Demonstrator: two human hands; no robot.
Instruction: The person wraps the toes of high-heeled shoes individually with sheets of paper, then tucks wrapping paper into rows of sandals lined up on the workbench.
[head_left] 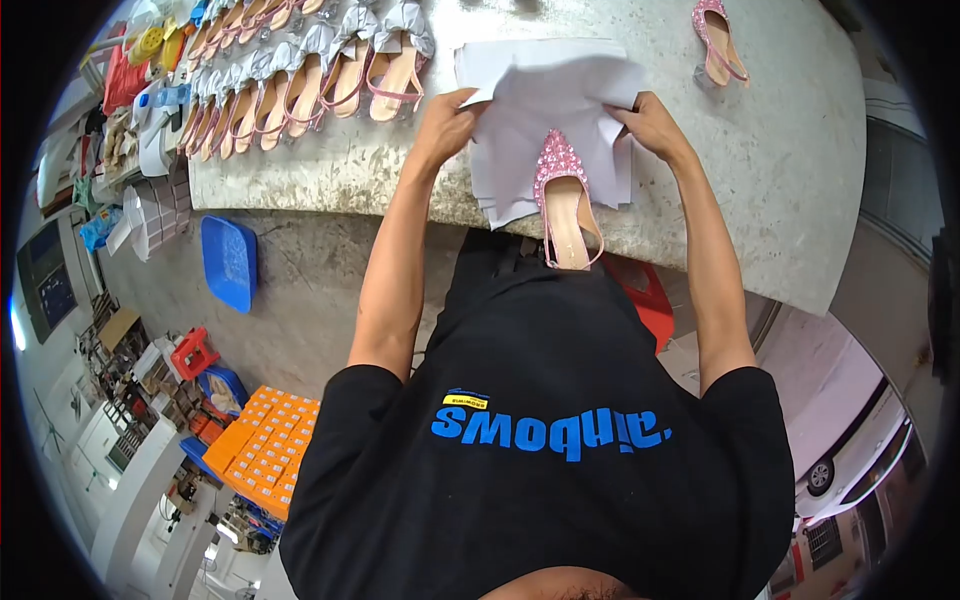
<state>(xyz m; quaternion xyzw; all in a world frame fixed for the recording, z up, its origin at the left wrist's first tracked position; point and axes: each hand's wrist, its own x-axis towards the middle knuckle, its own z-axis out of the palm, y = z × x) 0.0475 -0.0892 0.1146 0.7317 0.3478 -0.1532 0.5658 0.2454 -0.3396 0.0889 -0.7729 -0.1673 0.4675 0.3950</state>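
Note:
A sheet of white tissue paper [540, 95] is stretched between my two hands, its top edge lifted off a stack of the same paper. My left hand [450, 127] pinches the sheet's left corner. On the other side my right hand [652, 127] grips the right corner, fingers closed. Below and between the hands, a pink glittery slingback shoe [560, 190] lies on the paper, toe pointing away from me. Its heel end reaches past the table's near edge.
Rows of pink slingback shoes [300, 95], many with paper in the toes, cover the back left of the worktable [780, 190]. One more pink shoe [716, 45] lies at the back right. A blue basin [229, 262] and orange boxes [265, 440] are at the left.

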